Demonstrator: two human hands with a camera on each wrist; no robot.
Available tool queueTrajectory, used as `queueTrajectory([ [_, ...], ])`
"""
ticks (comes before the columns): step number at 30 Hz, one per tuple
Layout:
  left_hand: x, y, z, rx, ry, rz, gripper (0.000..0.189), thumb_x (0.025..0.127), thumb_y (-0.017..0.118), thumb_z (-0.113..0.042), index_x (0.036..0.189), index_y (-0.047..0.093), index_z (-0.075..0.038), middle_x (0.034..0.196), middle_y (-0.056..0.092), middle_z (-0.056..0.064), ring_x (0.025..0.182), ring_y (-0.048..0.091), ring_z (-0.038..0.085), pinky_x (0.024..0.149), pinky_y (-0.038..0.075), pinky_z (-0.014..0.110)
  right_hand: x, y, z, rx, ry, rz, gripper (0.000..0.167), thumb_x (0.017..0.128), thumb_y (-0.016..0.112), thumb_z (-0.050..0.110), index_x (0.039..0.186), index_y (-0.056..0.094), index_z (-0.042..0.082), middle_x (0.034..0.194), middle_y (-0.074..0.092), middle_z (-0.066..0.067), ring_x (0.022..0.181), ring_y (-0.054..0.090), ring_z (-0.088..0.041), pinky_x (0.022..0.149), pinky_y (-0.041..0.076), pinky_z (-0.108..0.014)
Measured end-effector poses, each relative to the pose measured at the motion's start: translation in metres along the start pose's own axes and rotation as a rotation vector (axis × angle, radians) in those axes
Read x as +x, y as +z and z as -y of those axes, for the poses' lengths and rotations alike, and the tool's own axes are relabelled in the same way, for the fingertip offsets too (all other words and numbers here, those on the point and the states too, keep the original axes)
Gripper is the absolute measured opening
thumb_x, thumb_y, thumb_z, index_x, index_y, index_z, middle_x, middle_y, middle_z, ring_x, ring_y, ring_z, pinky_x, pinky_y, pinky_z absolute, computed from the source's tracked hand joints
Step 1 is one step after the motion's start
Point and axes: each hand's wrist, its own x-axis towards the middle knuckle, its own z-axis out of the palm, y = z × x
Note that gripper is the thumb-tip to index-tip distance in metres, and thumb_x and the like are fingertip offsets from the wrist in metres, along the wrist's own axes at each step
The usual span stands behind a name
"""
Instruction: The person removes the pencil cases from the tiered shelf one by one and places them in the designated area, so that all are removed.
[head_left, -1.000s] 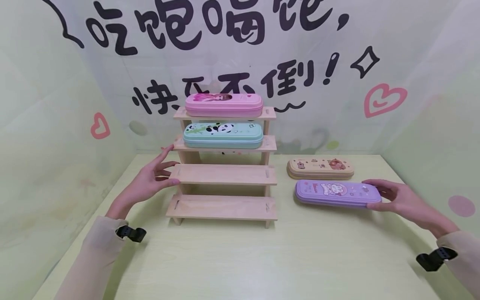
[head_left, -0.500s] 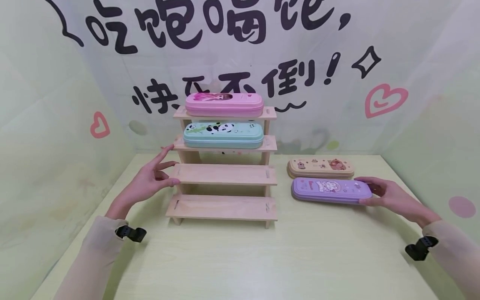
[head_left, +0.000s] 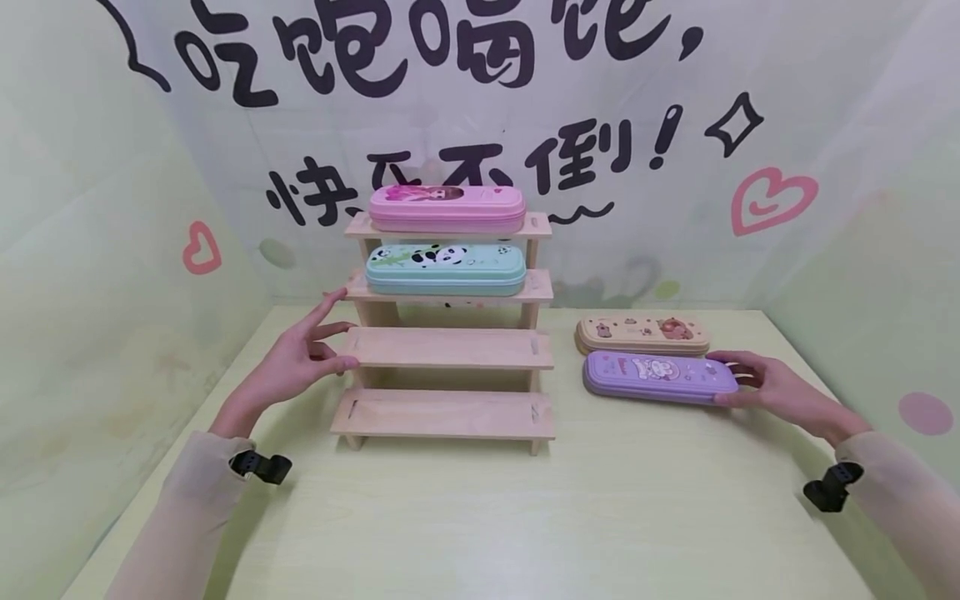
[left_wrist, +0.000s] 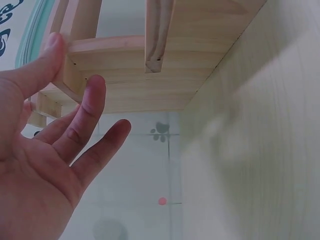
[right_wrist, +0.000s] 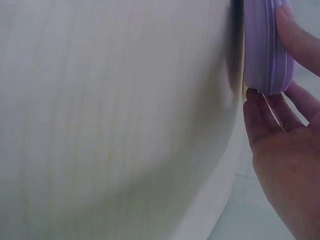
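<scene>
My right hand [head_left: 787,396] holds the right end of a purple zipped pencil case [head_left: 645,379] with a cartoon on its lid, thumb on the near side. In the right wrist view, the zip of the purple case runs down its side, and several fingertips meet its end. A cream pencil case [head_left: 626,335] lies just behind it on the table. On the left, my left hand [head_left: 296,358] touches the side of a four-step wooden rack [head_left: 450,346], fingers spread and thumb against a board. The rack's upper steps carry a pink pencil case [head_left: 448,210] and a mint panda case [head_left: 446,271].
The two lower boards [head_left: 442,412] of the rack are bare. Pale wood-look table [head_left: 465,517] spreads in front of it. A printed cloth wall [head_left: 645,208] closes the back, with side walls left and right.
Over the past second my right hand has brought the purple pencil case left and slightly back, closer to the cream one. My left hand has stayed at the rack.
</scene>
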Motion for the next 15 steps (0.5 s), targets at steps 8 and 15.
queueTrajectory([
  [8,0.0,0.001,0.0,0.013,-0.012,-0.008,0.105,0.093,0.084,-0.015,0.169,0.017,-0.042,0.152,0.051,0.03,0.089,0.075,0.043,0.072,0.059,0.028,0.009,0.003,-0.004,-0.011,-0.012,-0.012,0.083,0.094,0.083,0.019,0.159,0.037,-0.005,0.153,0.046,-0.033,0.131,0.053,-0.029,0.09,0.044,-0.01],
  [15,0.001,0.001,0.002,0.009,-0.011,-0.009,0.106,0.093,0.083,-0.013,0.169,0.016,-0.043,0.153,0.05,0.03,0.082,0.076,0.033,0.07,0.059,0.028,0.013,0.002,-0.004,-0.014,-0.006,-0.001,0.084,0.094,0.082,0.019,0.159,0.036,-0.007,0.153,0.045,-0.033,0.134,0.051,-0.04,0.089,0.043,-0.009],
])
